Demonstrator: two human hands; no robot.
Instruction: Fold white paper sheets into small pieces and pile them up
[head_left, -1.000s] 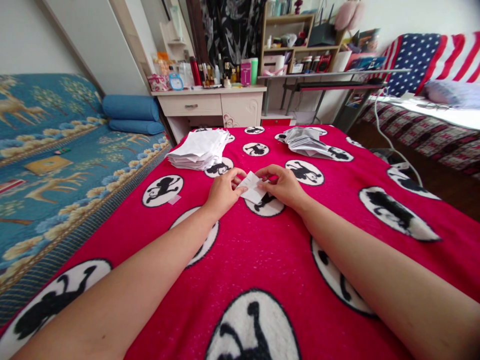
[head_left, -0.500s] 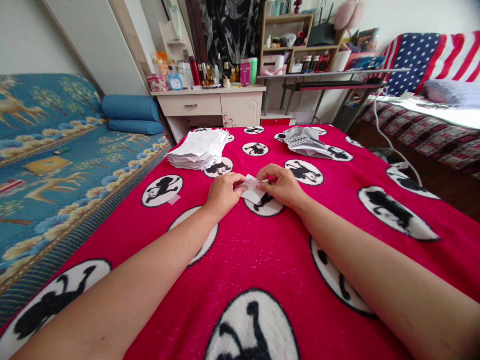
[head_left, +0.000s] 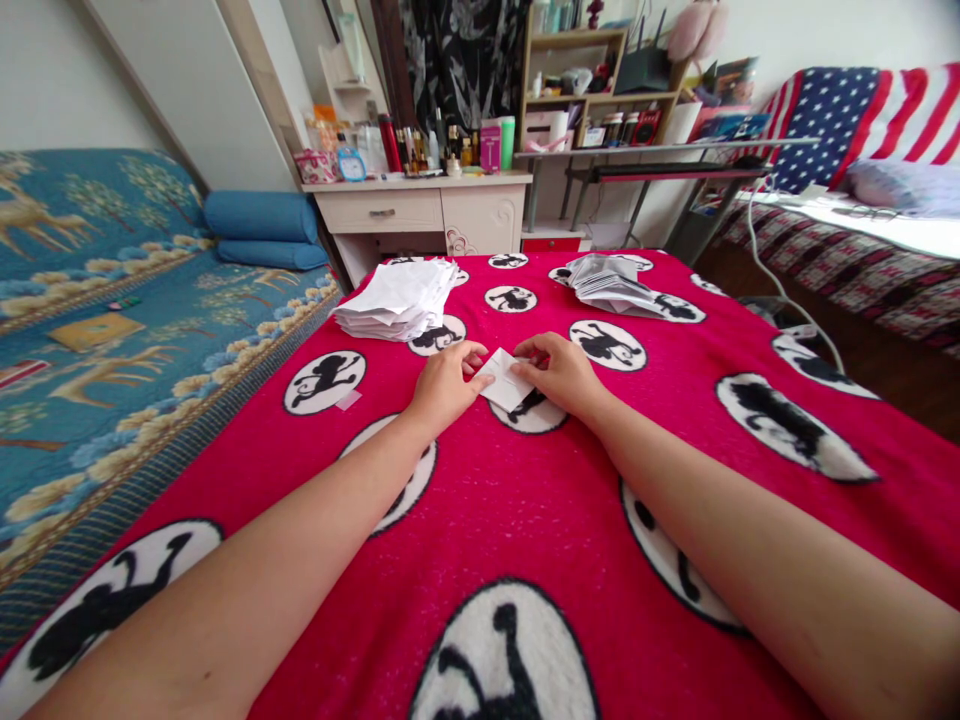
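Note:
A small folded white paper [head_left: 507, 384] is held between my two hands, just above or on the red blanket [head_left: 480, 500]; I cannot tell whether it touches. My left hand [head_left: 448, 380] pinches its left corner between thumb and fingers. On the opposite side my right hand [head_left: 559, 372] grips the right corner, thumb on top. Fold lines cross the paper's face. Beyond my left hand lies a thick stack of white paper sheets [head_left: 397, 298]. Past my right hand sits a pile of folded papers [head_left: 615, 285].
A small pale scrap [head_left: 349, 400] lies on the blanket to the left. A blue patterned sofa [head_left: 172, 320] runs along the left side. At the back stand a white dresser [head_left: 420, 210] covered with bottles and a desk with shelves [head_left: 577, 97]. A white cable [head_left: 780, 280] hangs at right.
The paper now lies flatter and shows more of its face as a neat diamond. My fingers have drawn slightly apart toward its corners. The stacks have not moved.

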